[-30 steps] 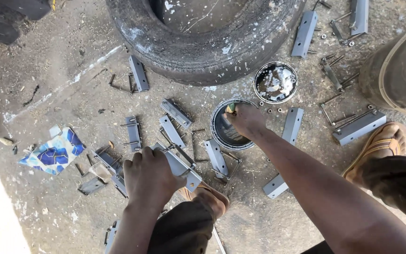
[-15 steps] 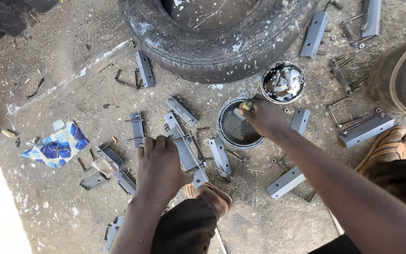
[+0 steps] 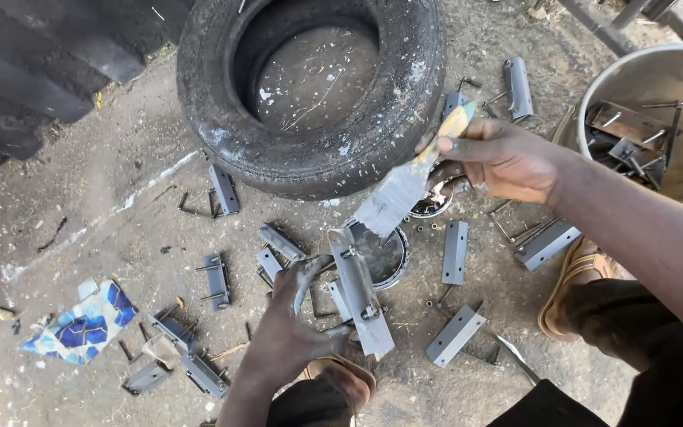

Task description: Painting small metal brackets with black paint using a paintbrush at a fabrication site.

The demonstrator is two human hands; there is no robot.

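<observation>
My left hand [image 3: 298,320] grips a grey metal bracket [image 3: 360,291] with bolts and holds it tilted above the dirt floor. My right hand [image 3: 499,158] holds a paintbrush [image 3: 406,183] with paint-laden bristles; the bristle end hovers just above the bracket's upper end. Below the brush sits an open paint tin [image 3: 385,255] with grey paint. Its lid [image 3: 434,204] lies right behind it, partly hidden by the brush and my right hand.
A worn tyre [image 3: 310,95] lies flat at the back. Several grey brackets [image 3: 455,251] and loose bolts are scattered on the ground. A metal bucket [image 3: 654,119] with brackets stands at right. A blue patterned scrap [image 3: 81,323] lies left. My sandalled feet [image 3: 571,292] are near.
My right hand lifted the brush out of the paint tin and up to the right. My left hand picked up a bracket and raised it toward the brush.
</observation>
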